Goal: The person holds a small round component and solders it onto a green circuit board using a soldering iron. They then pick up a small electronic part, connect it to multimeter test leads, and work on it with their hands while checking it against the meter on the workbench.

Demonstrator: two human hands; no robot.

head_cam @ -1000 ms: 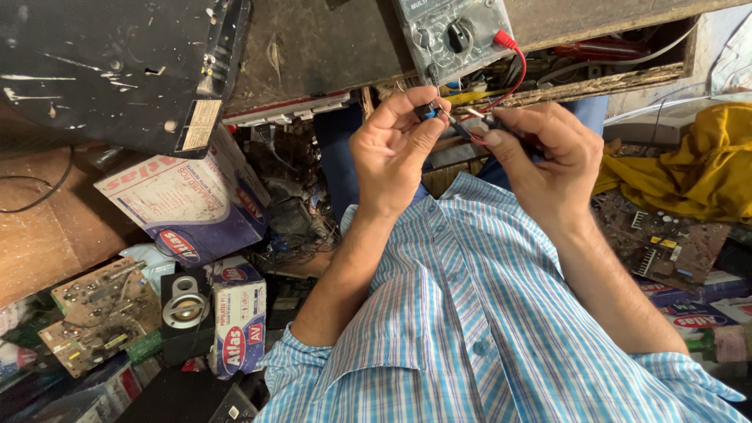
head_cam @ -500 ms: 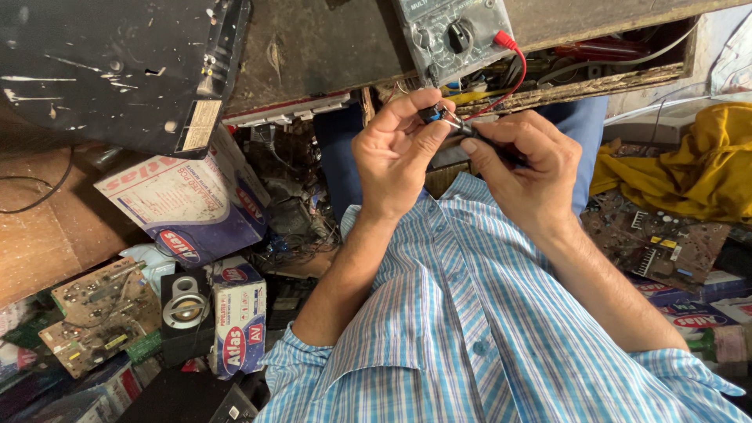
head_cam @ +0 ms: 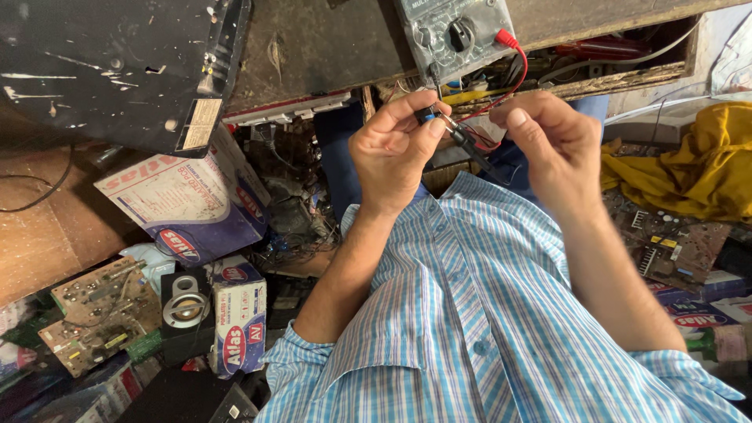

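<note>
Since a moment ago the right hand [head_cam: 552, 149] has drawn slightly away, loosely curled by the black probe [head_cam: 468, 145]. Left hand [head_cam: 395, 153] pinches a small blue part [head_cam: 427, 114] at the probe's upper tip, below the grey meter [head_cam: 454, 35].

Left hand [head_cam: 392, 149] pinching perhaps a capacitor [head_cam: 427, 114]; right hand [head_cam: 552, 145] on probe [head_cam: 470, 145]

Big white-and-purple carton [head_cam: 188, 205] lies tilted at left, below black cabinet w/ pale rectangular label [head_cam: 201, 124]. Smaller white box w/ red ovals [head_cam: 240, 325] stands below it, beside a speaker. More red-and-white packs [head_cam: 693, 317] at right edge.
</note>
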